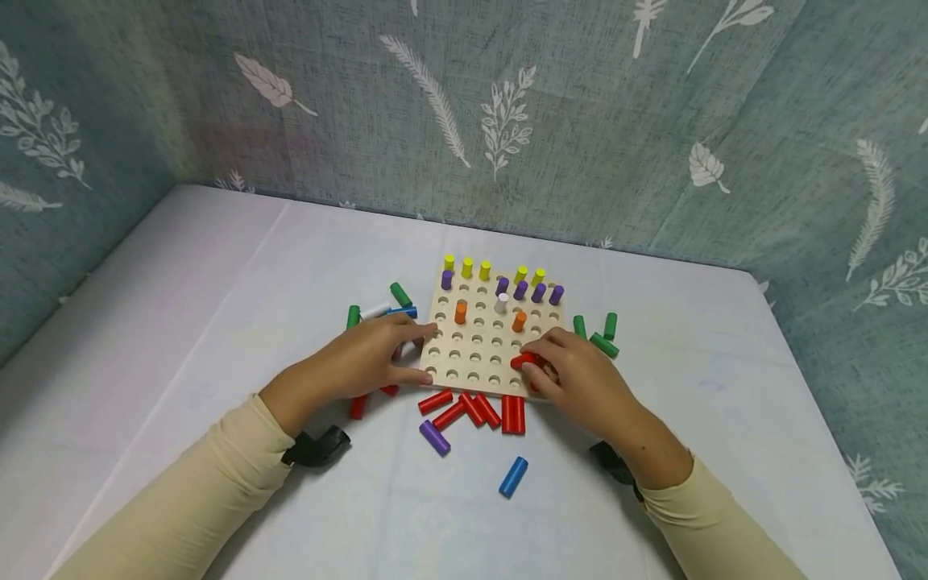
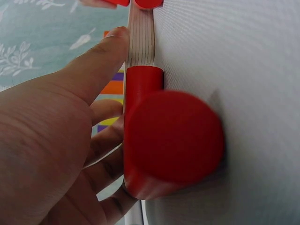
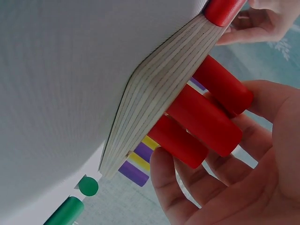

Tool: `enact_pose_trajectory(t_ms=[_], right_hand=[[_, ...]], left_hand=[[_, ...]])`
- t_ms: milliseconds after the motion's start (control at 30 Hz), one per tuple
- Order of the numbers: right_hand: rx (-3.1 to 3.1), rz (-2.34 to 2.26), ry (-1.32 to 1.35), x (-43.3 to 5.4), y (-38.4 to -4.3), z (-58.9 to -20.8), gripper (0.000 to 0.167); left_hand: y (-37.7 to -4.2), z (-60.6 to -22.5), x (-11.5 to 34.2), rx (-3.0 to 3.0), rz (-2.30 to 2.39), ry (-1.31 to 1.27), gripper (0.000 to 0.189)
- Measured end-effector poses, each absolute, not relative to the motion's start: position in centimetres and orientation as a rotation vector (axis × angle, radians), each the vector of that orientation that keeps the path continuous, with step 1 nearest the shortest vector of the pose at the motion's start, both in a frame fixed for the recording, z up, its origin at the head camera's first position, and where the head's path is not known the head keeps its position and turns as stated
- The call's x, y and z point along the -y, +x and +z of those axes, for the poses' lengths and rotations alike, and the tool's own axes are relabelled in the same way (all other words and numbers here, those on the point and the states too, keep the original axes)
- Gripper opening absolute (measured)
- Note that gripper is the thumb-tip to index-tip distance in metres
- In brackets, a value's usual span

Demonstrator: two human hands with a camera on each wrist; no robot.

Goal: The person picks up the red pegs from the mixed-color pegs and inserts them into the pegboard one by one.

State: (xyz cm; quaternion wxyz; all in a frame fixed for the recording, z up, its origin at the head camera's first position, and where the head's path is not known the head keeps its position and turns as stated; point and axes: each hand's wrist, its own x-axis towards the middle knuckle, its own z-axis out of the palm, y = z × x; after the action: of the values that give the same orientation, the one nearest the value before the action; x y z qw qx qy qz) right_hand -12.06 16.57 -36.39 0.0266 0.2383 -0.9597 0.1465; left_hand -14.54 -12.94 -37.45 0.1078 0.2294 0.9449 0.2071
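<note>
A wooden pegboard [image 1: 474, 338] with rows of round holes lies on the white table, holding yellow, purple, orange and white pegs. At its left edge, my left hand [image 1: 366, 354] rests with thumb and fingertips spread along the side. My right hand [image 1: 580, 374] is over the front right corner, where thumb and fingers pinch a tilted red peg [image 1: 524, 360]. From below, the right wrist view shows two more red pegs [image 3: 206, 119] standing at the board's edge beside those fingers. Loose red pegs [image 1: 449, 416] lie along the front edge.
A purple peg [image 1: 435, 437] and a blue peg [image 1: 513, 477] lie nearer the front. Green pegs [image 1: 605, 345] are right of the board. Left of it are a white peg [image 1: 374, 310] and more green and blue ones. A patterned cloth [image 1: 464, 121] hangs behind.
</note>
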Motion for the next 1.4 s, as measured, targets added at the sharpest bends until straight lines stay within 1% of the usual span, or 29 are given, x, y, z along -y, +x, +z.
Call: enact_pose_trajectory(t_ms=[167,367,933,1400], right_hand=[[2.995,0.395,0.711,-16.41,-11.99,-36.16,0.028],[3.008,0.355,0.683,-16.25,-11.77,-36.01,0.030],[3.049,0.309,0.689,-16.15,-11.71,-36.23,0.028],[3.065,0.297,0.698,-16.24,-11.78,-36.30,0.037]], left_hand=[[-14.58,-37.26,12.94,-2.787,0.604,0.671,0.077],[-14.59,-37.35,12.85,-2.779,0.598,0.659,0.077],[-14.52,-37.46,12.82,-2.772,0.613,0.639,0.077],[-14.70,-37.68,12.85,-2.770,0.615,0.644,0.077]])
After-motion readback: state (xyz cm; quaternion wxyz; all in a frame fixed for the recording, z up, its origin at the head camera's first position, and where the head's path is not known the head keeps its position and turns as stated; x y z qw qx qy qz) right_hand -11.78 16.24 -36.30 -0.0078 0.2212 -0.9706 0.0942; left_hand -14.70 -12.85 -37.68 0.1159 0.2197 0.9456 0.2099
